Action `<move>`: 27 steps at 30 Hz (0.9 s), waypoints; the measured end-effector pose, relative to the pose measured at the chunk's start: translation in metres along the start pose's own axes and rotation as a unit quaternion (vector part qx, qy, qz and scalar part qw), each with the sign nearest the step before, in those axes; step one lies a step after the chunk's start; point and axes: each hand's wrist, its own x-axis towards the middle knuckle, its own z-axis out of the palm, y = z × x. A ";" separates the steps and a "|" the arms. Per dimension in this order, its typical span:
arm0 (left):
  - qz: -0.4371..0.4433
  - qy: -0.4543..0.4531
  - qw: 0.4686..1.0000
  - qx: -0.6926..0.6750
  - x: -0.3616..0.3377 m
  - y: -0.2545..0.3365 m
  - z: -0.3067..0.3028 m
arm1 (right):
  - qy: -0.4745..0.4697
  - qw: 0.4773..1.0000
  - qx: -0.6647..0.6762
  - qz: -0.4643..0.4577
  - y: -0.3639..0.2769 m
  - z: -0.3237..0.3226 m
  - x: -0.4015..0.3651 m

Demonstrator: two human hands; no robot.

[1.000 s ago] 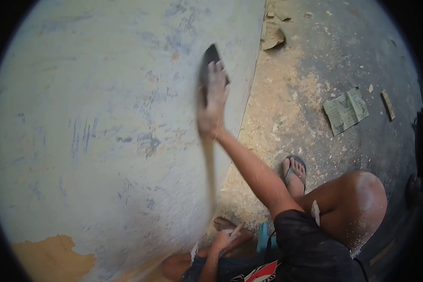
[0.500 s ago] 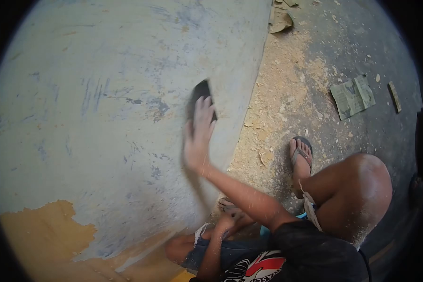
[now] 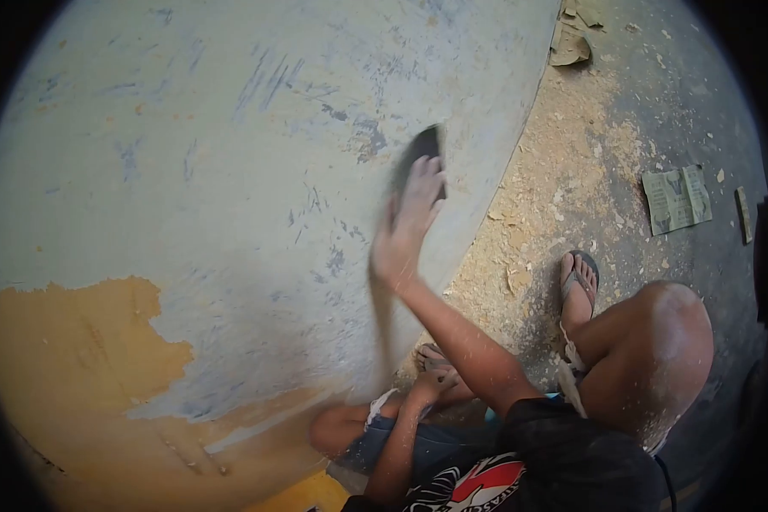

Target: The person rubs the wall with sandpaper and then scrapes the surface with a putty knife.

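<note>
My right hand (image 3: pixel 411 218) presses a dark, pointed piece of sandpaper (image 3: pixel 431 141) flat against a pale grey-white wall (image 3: pixel 256 188). The fingers lie over the sandpaper, and the thumb is along its left side. Blue-grey scuffs mark the wall around it. My left hand (image 3: pixel 433 388) is low down, beside my left foot (image 3: pixel 431 357), with its fingers curled. Whether anything is inside those fingers is hidden.
Yellowish flakes and dust (image 3: pixel 529 196) cover the floor along the wall's edge. A printed paper sheet (image 3: pixel 678 200) and a short strip (image 3: pixel 744 215) lie at right. Torn brown paper (image 3: pixel 570 44) lies at the top. An ochre patch (image 3: pixel 77 350) spreads over the lower left wall.
The view has turned, so the wall and floor appear shifted to the right. Against the wall marks, my right hand with the sandpaper has slid slightly left and down. My left hand stays low.
</note>
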 end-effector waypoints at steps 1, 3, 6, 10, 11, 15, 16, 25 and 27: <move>0.145 0.083 0.985 0.047 -0.013 0.013 0.000 | -0.002 1.000 0.000 0.007 -0.003 0.003 0.002; 0.434 0.241 0.860 0.120 -0.018 0.048 -0.001 | -0.006 0.998 -0.035 -0.054 -0.003 0.004 0.003; 0.093 0.015 0.994 0.047 -0.011 0.029 -0.014 | -0.013 0.999 -0.011 -0.051 0.004 0.013 -0.003; 0.141 0.081 0.983 0.083 0.035 -0.006 0.001 | 0.014 0.999 0.028 -0.023 -0.009 0.001 0.009; 0.278 0.184 0.936 0.116 0.045 -0.022 0.013 | 0.019 0.999 0.025 -0.033 -0.007 -0.008 0.029; 0.148 0.092 0.984 0.039 0.007 0.021 -0.007 | 0.082 0.996 0.031 0.028 0.000 -0.027 0.075; 0.129 0.054 0.990 -0.013 -0.011 0.029 -0.008 | 0.063 0.997 0.040 0.026 -0.005 -0.020 0.049; 0.186 -0.004 0.981 0.044 0.017 0.009 -0.003 | 0.067 0.997 0.004 -0.039 0.001 -0.016 0.056; 0.319 0.107 0.937 0.088 0.064 -0.017 0.018 | 0.064 0.996 0.007 -0.062 -0.003 -0.008 0.039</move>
